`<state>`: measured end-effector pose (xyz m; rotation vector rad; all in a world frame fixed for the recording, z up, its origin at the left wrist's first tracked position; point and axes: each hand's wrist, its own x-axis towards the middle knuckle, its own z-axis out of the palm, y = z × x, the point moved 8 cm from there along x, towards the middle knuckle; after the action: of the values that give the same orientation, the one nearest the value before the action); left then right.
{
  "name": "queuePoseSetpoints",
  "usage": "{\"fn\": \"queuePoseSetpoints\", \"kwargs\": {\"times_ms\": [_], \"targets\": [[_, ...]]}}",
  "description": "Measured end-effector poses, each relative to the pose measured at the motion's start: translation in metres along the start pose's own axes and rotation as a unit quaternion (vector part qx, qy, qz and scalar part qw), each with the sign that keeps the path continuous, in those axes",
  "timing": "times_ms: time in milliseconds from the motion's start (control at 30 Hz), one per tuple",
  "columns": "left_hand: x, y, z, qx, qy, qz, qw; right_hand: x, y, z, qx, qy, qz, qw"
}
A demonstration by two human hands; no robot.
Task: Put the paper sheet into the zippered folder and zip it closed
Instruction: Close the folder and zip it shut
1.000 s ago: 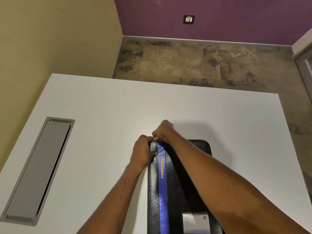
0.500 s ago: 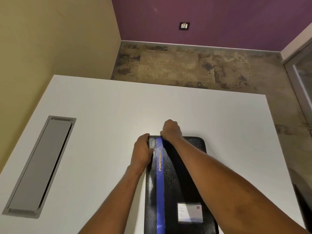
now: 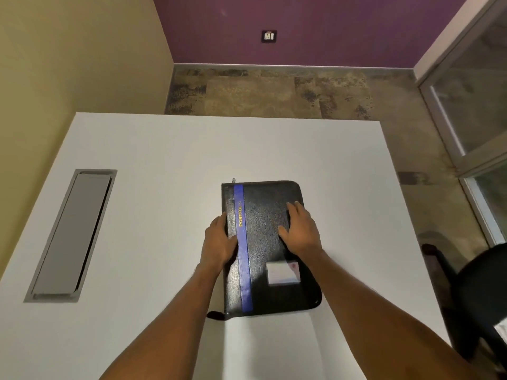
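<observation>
Lying closed: zippered folder (image 3: pixel 264 250) (contents hidden) | left hand (image 3: pixel 218 242) flat against edge | right hand (image 3: pixel 300 231) flat atop

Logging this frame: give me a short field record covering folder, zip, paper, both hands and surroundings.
folder: black zippered folder, flat on white table, cover closed
zip: pull at far left corner; appears zipped
paper sheet: not visible
left hand: against the folder's left edge, thumb on cover
right hand: flat on cover, fingers straight
other: grey hatch set in table; dark chair at right
</observation>
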<state>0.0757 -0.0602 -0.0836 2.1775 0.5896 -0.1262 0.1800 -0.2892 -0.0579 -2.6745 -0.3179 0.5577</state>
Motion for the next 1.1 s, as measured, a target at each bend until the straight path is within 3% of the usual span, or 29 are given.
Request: {"fn": "queuePoseSetpoints", "kwargs": {"times_ms": [233,433,667,800,1100], "targets": [[-0.05,-0.031,0.013,0.037,-0.002,-0.082,0.996,-0.064,0.04,0.013,0.021,0.019,0.067,0.997],[-0.076,-0.056,0.026,-0.017,0.018,-0.162,0.986,-0.091,0.07,0.036,0.092,0.009,0.14,0.986],[-0.068,-0.085,0.042,-0.131,0.018,-0.146,0.98,-0.076,0.095,0.046,0.145,0.024,0.182,0.972],[-0.078,-0.068,0.02,-0.15,0.029,-0.143,0.978,-0.081,0.074,0.043,0.163,0.046,0.164,0.972],[-0.06,-0.1,-0.076,-0.164,0.064,-0.152,0.973,-0.058,-0.025,0.055,0.186,0.057,0.096,0.976]]}}
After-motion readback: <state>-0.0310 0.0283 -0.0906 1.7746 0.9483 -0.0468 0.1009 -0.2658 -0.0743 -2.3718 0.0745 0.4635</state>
